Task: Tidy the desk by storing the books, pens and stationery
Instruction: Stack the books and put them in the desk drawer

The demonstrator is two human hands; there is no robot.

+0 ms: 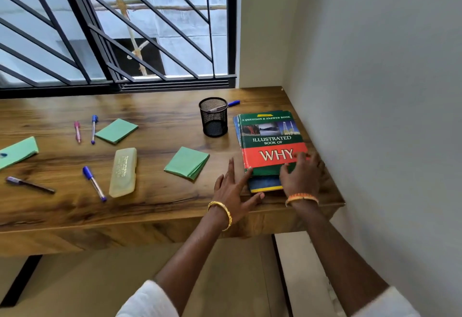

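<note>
A stack of books (270,141) lies at the desk's right end, topped by a green and red "Why" book over a blue one (265,183). My left hand (231,191) presses flat fingers against the stack's near left edge. My right hand (301,174) rests on the top book's near right corner, fingers bent over it. A black mesh pen cup (213,120) stands left of the stack, with a blue pen (233,103) behind it. Several pens (93,183), a pink pen (77,131), green paper pads (187,163) and a yellowish pencil case (123,172) lie scattered on the desk.
The wooden desk (162,204) meets a white wall on the right and a barred window behind. Another green pad (117,130) lies mid desk, and one (17,151) at the left edge. A dark pen (30,184) lies front left.
</note>
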